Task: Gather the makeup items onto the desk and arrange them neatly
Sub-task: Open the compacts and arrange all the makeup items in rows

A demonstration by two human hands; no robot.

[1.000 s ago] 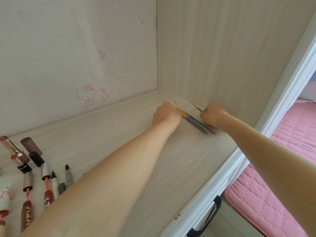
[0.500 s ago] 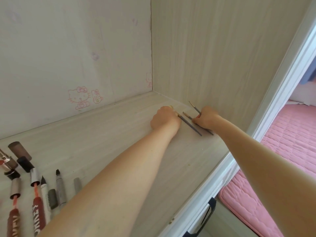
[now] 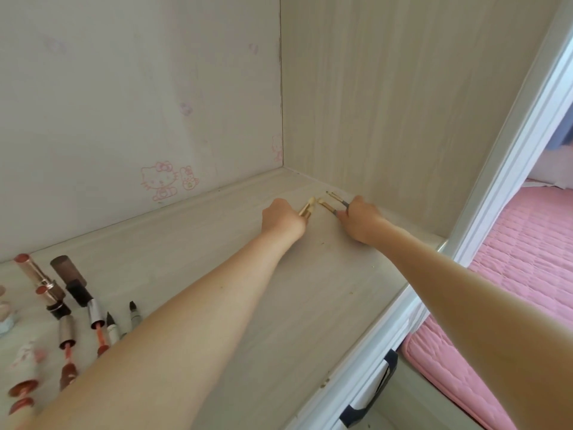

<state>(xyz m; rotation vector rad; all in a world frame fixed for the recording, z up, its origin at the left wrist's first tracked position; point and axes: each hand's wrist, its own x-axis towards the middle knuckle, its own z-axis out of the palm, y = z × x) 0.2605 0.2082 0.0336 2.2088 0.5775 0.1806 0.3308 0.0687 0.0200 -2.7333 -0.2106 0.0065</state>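
Both arms reach to the far right corner of the pale wooden desk (image 3: 310, 290). My left hand (image 3: 282, 220) grips a makeup brush with a gold ferrule and cream bristles (image 3: 307, 207), its tip pointing toward the corner. My right hand (image 3: 361, 220) pinches two thin brushes (image 3: 333, 201) whose gold ferrules and tips stick out to the upper left. The three brush tips lie close together on the desk. Brush handles are hidden inside the hands.
Lipsticks (image 3: 34, 273), lip glosses (image 3: 66, 342) and liner pens (image 3: 134, 315) lie in rows at the desk's left end. Wood-grain walls close the back and right side. A white desk edge (image 3: 387, 324) with a dark drawer handle (image 3: 372, 395) borders a pink quilted bed (image 3: 527, 274).
My hands slid down the brush handles, which now are covered; the gold ferrules and bristle tips now point toward the corner. The view shifted a little, showing the lipsticks at left again.
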